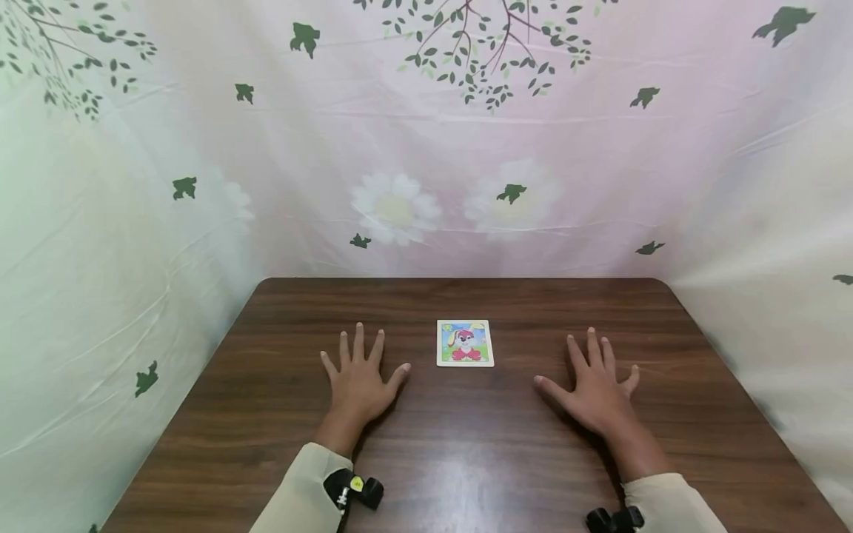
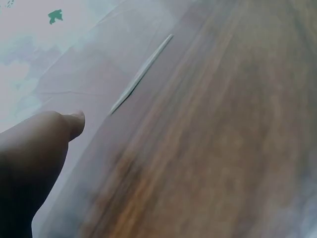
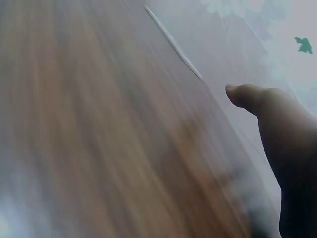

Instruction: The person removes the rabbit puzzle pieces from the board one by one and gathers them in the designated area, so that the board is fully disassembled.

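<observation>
A square picture puzzle (image 1: 465, 343) with a white border lies flat on the table, showing a cartoon dog in red on a bright background. To its left, my left hand (image 1: 360, 386) rests on the wood with fingers spread. My right hand (image 1: 595, 392) lies likewise to the right of the puzzle, fingers apart. Neither hand touches it. In the left wrist view the puzzle (image 2: 142, 74) appears edge-on as a thin pale strip beyond the left thumb (image 2: 54, 129). The right wrist view gives the same thin strip of puzzle (image 3: 173, 43) near the right thumb (image 3: 247, 96).
The dark brown wooden table (image 1: 460, 429) has rounded far corners. A pale cloth backdrop (image 1: 453, 148) with printed leaves, birds and daisies hangs behind it and on both sides. Black camera mounts sit on the left wrist (image 1: 353, 488) and right wrist (image 1: 614, 520).
</observation>
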Tool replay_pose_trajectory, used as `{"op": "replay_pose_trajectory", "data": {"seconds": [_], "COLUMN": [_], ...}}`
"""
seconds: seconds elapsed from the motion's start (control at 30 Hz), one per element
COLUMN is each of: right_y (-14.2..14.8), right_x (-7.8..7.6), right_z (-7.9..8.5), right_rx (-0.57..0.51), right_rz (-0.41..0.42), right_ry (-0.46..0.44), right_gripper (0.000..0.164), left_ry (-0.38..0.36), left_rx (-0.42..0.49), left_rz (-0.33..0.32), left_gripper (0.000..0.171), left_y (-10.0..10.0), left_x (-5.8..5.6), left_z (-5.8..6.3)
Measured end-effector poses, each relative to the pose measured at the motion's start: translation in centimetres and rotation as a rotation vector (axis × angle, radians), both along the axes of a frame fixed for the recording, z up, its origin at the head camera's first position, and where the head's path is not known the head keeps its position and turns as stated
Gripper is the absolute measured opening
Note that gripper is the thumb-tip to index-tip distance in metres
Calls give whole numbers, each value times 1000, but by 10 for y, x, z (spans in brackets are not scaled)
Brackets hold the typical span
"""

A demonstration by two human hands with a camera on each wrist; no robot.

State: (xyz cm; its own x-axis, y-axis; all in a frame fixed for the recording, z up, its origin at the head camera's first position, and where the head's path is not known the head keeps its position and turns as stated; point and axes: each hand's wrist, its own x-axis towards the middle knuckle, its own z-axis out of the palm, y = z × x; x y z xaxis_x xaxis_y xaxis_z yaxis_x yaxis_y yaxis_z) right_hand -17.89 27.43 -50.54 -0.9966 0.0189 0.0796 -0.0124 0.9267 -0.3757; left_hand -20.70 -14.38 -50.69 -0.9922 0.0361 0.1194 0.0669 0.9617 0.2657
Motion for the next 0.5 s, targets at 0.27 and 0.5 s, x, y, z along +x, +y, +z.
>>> {"op": "replay_pose_trajectory", "data": {"seconds": [0.27, 0.5], "right_y": [-20, -32], "right_x": [-17, -34], "right_z": [-1, -1], "right_rx": [-57, -75], "right_rz": [17, 37], "right_ry": [24, 34], "right_gripper": [114, 111], "left_ry": [9, 6], "left_rx": [32, 58], "left_rz": [-8, -37], "left_gripper": [96, 94], "left_y": [5, 9], "left_x": [-11, -27], "left_z": [-4, -5]}}
